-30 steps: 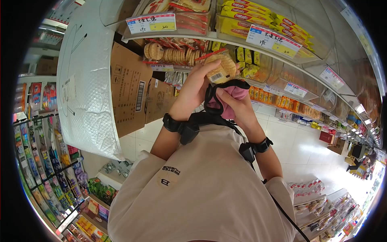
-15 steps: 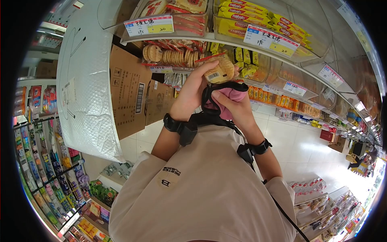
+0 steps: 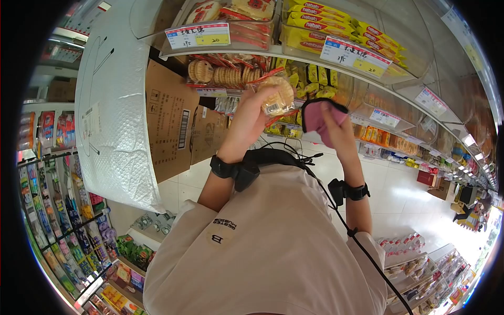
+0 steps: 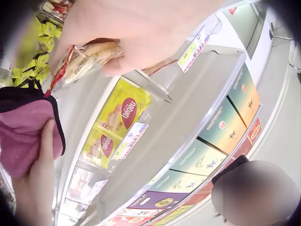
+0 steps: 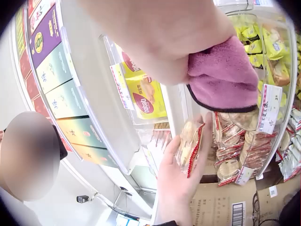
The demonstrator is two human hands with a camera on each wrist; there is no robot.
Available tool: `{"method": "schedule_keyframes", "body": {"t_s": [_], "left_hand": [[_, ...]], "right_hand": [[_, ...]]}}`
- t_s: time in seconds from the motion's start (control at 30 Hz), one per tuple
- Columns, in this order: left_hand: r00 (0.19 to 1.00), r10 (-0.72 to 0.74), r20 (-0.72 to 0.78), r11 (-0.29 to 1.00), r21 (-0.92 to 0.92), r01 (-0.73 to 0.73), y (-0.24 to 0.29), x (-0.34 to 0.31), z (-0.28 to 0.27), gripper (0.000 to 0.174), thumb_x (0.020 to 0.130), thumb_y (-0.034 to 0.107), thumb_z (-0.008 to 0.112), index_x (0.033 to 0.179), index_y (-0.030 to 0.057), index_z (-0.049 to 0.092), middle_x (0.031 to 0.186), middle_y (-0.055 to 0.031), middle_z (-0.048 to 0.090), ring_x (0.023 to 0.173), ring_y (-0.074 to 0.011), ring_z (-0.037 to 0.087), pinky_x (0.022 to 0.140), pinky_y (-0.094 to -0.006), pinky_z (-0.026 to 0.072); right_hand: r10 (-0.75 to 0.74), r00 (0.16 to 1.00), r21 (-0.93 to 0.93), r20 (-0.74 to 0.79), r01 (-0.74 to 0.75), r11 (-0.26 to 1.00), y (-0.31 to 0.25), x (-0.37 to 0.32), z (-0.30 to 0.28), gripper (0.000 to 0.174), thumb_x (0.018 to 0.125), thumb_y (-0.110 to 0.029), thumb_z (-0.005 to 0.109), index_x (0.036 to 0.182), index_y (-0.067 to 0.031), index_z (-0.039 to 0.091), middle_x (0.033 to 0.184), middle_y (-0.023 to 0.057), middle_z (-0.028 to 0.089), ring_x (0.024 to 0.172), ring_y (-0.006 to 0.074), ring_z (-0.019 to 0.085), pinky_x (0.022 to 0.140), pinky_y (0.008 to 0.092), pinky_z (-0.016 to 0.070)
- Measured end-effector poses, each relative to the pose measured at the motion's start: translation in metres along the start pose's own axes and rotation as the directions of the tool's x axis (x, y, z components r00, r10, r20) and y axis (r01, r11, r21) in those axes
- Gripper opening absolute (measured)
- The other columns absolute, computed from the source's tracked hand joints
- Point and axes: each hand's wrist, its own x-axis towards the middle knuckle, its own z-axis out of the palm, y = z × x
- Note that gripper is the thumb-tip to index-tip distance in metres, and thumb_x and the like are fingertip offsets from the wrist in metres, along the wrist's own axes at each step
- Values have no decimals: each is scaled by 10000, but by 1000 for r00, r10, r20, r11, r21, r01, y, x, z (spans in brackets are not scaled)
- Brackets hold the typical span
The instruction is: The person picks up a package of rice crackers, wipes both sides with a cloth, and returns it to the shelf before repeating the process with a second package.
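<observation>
My left hand (image 3: 251, 113) grips a clear packet of round crackers (image 3: 281, 96) with red edging, held up in front of the lower shelf. In the right wrist view the packet (image 5: 190, 143) sits between the thumb and fingers. To its right, my right hand (image 3: 340, 130) pinches a pink-purple cloth (image 3: 317, 115) with black trim, thumb pressed on its face. The cloth hangs apart from the packet in the head view. Behind the packet, a shelf bin holds similar cracker packets (image 3: 227, 75).
Yellow wafer packs (image 3: 320, 26) fill a clear bin above, with price tags (image 3: 354, 55) along the shelf edge. At left stand cardboard boxes (image 3: 170, 113) and a large silver-white wrapped panel (image 3: 113, 126). A black cable (image 3: 367, 257) runs down my right side.
My right hand has moved right, carrying the cloth away from the packet it was close under. The left hand keeps hold of the packet, which has shifted slightly left.
</observation>
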Motion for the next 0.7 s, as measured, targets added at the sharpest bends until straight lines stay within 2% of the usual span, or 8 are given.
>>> {"method": "schedule_keyframes", "body": {"t_s": [0.07,0.17,0.3,0.37,0.5,0.53,0.6,0.7], "left_hand": [[996,-91,14,996,2,91,0,-1,-1,373,960,145,615,1294,-12,560,1189,-138,674,1110,-253,668,932,-420,556],[992,-128,24,987,-97,129,-17,3,8,397,1007,279,591,1308,21,560,1189,-116,666,1107,-247,660,958,-427,539],[997,-69,-35,966,-253,58,-12,0,38,569,1032,539,478,1308,51,572,1232,-117,653,1147,-242,630,1038,-393,478],[991,-105,78,944,-305,125,-7,6,13,559,1028,545,486,1301,65,576,1232,-101,641,1158,-236,621,1034,-392,475],[990,-129,-55,925,-367,100,-25,9,19,591,1018,591,470,1297,79,570,1176,-94,651,1134,-215,626,1026,-375,477],[997,-8,-78,975,-223,-9,-34,5,27,617,1014,614,455,1309,81,554,1217,-82,639,1152,-204,615,1039,-370,466],[997,-73,-34,987,-149,67,-38,-1,37,644,1000,651,449,1296,87,539,1264,-67,606,1174,-191,590,1030,-353,461],[989,-81,-125,973,-225,51,-27,0,41,676,1004,663,416,1281,65,569,1229,-87,638,1145,-212,614,1024,-357,469]], "right_hand": [[-112,975,167,-193,145,975,-12,1,6,250,1034,-229,599,1134,-4,643,981,40,685,895,75,611,789,257,503],[-438,877,-106,-197,425,899,-15,8,29,265,986,-156,642,1188,14,620,1092,85,668,968,151,628,852,296,505],[-671,701,-501,243,683,532,-34,-8,63,621,817,-68,706,1406,-10,521,1462,188,495,1345,367,481,1156,447,355],[-633,692,-466,348,713,523,-35,-14,62,640,848,-91,691,1450,-23,486,1510,181,464,1414,364,420,1205,482,285],[-595,728,-355,340,685,636,-30,-6,61,591,883,-99,673,1441,-21,499,1494,172,491,1407,360,436,1202,469,289],[-590,749,-324,302,663,675,-27,1,60,588,885,-92,668,1443,-22,498,1494,170,493,1407,361,437,1202,467,288],[-565,781,-294,268,624,724,-22,16,58,586,882,-60,654,1446,-25,499,1511,159,480,1425,362,416,1206,462,277],[-583,754,-373,303,657,656,-37,4,65,586,877,-50,649,1445,-28,507,1523,151,469,1442,363,388,1213,466,260]]}}
